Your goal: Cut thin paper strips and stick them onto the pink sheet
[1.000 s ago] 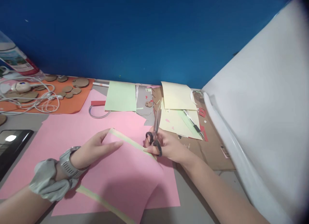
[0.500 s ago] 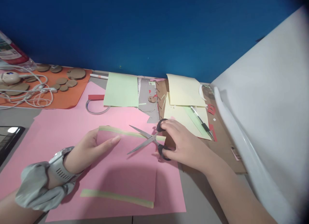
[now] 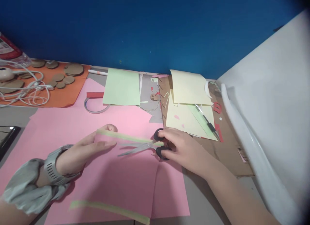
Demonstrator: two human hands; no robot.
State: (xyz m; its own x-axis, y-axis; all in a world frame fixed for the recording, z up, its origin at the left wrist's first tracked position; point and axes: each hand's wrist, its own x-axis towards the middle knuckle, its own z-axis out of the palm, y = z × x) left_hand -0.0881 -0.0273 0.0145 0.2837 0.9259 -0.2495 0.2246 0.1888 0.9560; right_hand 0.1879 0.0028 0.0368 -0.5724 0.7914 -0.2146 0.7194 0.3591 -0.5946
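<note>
A pink paper sheet point(image 3: 121, 179) with yellow-green strips along its top and bottom edges is held by its upper left edge in my left hand point(image 3: 97, 147), thumb on top and fingers behind. My right hand point(image 3: 178, 146) has its thumb and fingers in the black handles of the scissors point(image 3: 139, 147). The blades point left and are slightly apart, lying across the sheet just below the upper strip, tips near my left thumb. A larger pink sheet point(image 3: 171, 192) lies flat beneath.
Behind are a green sheet point(image 3: 122, 86), yellow sheets point(image 3: 190, 87), a pen point(image 3: 205, 120) and a grey ring point(image 3: 94, 111). Orange paper point(image 3: 75, 89) with cardboard discs and white earphones is at left, near a dark device point(image 3: 7, 139). Cardboard point(image 3: 222, 157) lies right.
The scissor blades have closed partway and moved slightly left and down. My left hand and the held sheet have shifted a little left, and the sheet's lower edge now sits lower.
</note>
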